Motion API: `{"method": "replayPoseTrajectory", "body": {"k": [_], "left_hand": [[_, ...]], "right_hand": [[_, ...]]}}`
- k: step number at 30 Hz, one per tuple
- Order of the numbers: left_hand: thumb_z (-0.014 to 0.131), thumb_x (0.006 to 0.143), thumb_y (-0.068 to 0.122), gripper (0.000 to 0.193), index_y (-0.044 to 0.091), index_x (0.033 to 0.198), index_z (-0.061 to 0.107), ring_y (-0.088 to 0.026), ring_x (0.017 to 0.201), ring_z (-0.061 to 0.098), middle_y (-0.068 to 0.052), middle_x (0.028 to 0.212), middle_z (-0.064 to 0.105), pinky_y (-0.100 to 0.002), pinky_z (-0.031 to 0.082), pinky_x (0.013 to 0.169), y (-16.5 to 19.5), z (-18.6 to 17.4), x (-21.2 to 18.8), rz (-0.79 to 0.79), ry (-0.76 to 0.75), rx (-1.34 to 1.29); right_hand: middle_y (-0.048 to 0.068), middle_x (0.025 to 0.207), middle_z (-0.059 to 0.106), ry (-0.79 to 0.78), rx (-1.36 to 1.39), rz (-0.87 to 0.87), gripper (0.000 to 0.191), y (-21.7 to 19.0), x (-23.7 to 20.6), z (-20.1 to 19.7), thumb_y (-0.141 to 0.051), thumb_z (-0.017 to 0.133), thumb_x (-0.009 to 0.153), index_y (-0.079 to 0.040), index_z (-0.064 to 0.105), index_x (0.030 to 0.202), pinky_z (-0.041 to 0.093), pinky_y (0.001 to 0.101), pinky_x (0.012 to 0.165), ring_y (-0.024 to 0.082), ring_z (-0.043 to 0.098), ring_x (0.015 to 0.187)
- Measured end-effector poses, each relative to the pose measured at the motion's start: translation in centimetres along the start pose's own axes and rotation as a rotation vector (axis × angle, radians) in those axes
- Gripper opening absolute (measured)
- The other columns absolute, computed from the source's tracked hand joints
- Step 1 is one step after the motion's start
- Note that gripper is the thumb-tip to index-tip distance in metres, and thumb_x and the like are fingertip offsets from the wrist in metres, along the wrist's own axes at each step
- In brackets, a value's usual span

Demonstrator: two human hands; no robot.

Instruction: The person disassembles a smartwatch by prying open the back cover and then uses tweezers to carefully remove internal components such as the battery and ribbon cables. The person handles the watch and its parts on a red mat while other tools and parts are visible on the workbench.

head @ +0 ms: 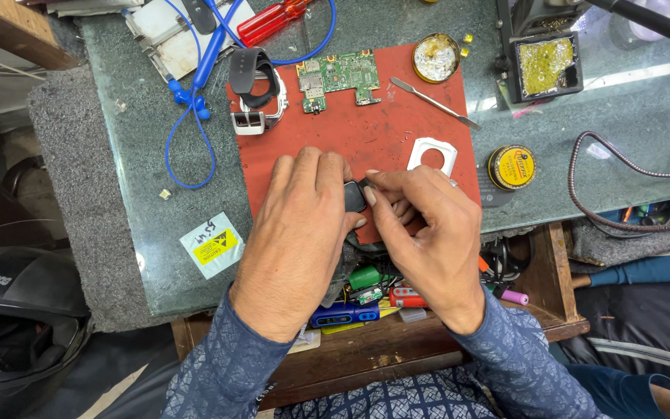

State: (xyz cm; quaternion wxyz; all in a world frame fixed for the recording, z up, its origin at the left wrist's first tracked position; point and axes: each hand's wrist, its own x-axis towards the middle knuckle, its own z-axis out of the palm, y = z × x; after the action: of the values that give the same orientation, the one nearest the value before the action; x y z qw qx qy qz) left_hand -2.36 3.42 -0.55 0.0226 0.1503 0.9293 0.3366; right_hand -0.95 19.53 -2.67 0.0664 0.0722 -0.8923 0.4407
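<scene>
Clutter everywhere on this bench, honestly. Red mat sits on the glass-topped table, and at its far edge there's a green circuit board, a smartwatch with a black strap to the left of it, a metal spudger to the right, and a white square frame just beyond the hands. Blue cable loops off the mat's left side, a round yellow tin sits to the right, and an open drawer of junk is underneath, nearest the person.

Both hands meet at the mat's near edge. Left hand is clamped around a small black device, mostly hiding it. Right hand pinches in at the device's right edge, fingertips touching it; can't tell if there's a tool in there.
</scene>
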Motion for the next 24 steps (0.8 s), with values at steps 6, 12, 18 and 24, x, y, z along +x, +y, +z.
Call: {"method": "replayPoseTrajectory", "body": {"k": [6,12,18,24], "left_hand": [[0.08,0.073,0.008,0.046,-0.005,0.109,0.055,-0.038,0.102,0.053,-0.019,0.108,0.055,-0.048,0.046,0.088,-0.1,-0.1,-0.1,0.002,0.012,-0.003],[0.078,0.076,0.006,0.039,-0.005,0.107,0.056,-0.039,0.102,0.053,-0.019,0.107,0.056,-0.049,0.046,0.088,0.0,0.0,-0.1,0.019,0.015,0.02],[0.077,0.076,0.007,0.04,-0.004,0.107,0.056,-0.039,0.102,0.054,-0.019,0.108,0.056,-0.049,0.046,0.087,0.2,0.0,-0.1,0.023,0.028,0.026],[0.077,0.078,0.005,0.041,-0.003,0.111,0.054,-0.039,0.101,0.053,-0.018,0.108,0.055,-0.049,0.045,0.087,-0.2,-0.6,-0.9,0.052,0.048,-0.062]], "right_hand": [[0.004,0.08,0.066,-0.01,0.033,0.0,0.016,-0.2,0.3,0.0,-0.002,0.074,0.093,0.001,0.074,0.109,0.048,0.0247,0.059,0.009,0.062,0.065],[0.004,0.082,0.068,-0.074,0.099,0.096,0.014,0.1,0.8,-0.2,-0.003,0.073,0.093,0.002,0.074,0.106,0.049,0.0229,0.056,0.007,0.063,0.065],[0.002,0.087,0.072,-0.089,0.129,0.145,0.016,0.5,0.6,-0.3,-0.004,0.071,0.094,0.002,0.073,0.108,0.054,0.0204,0.062,0.004,0.067,0.072],[0.001,0.09,0.071,-0.168,0.366,0.277,0.019,1.3,0.7,-0.4,-0.005,0.072,0.095,0.002,0.073,0.113,0.054,0.0199,0.07,0.003,0.062,0.079]]}}
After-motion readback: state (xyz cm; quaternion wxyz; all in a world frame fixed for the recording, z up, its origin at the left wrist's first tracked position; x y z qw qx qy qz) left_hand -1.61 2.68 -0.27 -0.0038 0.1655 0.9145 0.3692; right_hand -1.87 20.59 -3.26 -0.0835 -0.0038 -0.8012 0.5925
